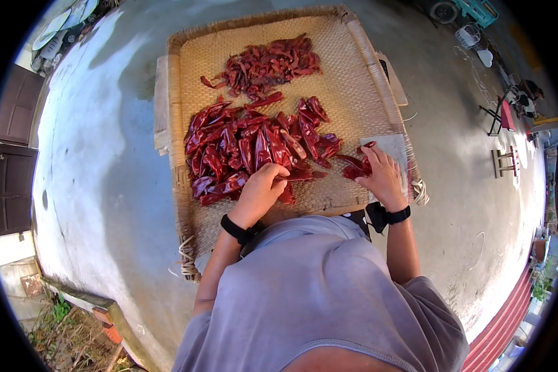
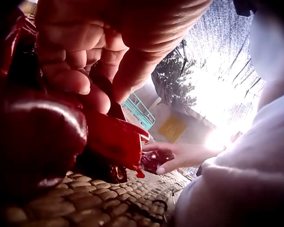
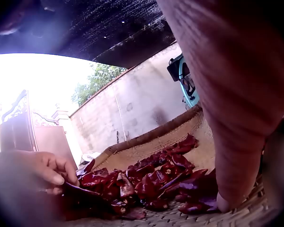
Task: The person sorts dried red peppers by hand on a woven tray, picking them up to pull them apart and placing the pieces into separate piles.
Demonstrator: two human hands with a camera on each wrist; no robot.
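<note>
Dried red chili peppers (image 1: 229,146) lie heaped on a woven tray (image 1: 347,93), glossy and wrinkled. At the heap's near edge my left hand (image 1: 263,189) pinches one long chili (image 1: 307,176) between thumb and fingers. The left wrist view shows that thumb and fingertips close together above a bright red chili end (image 2: 118,142). To the right, my right hand (image 1: 384,177) curls over a few chilies (image 1: 353,168) by the tray's right side, thumb and fingers around them. In the right wrist view its thumb tip is down against a dark chili (image 3: 199,205).
Farther up the tray lies a second pile of flatter, darker chili pieces (image 1: 273,62). A grey flat piece (image 1: 384,146) lies under the right hand's side. The tray has a raised rim (image 1: 260,18). Concrete floor (image 1: 118,111) surrounds it, with a small wooden stool (image 1: 507,162) off to the right.
</note>
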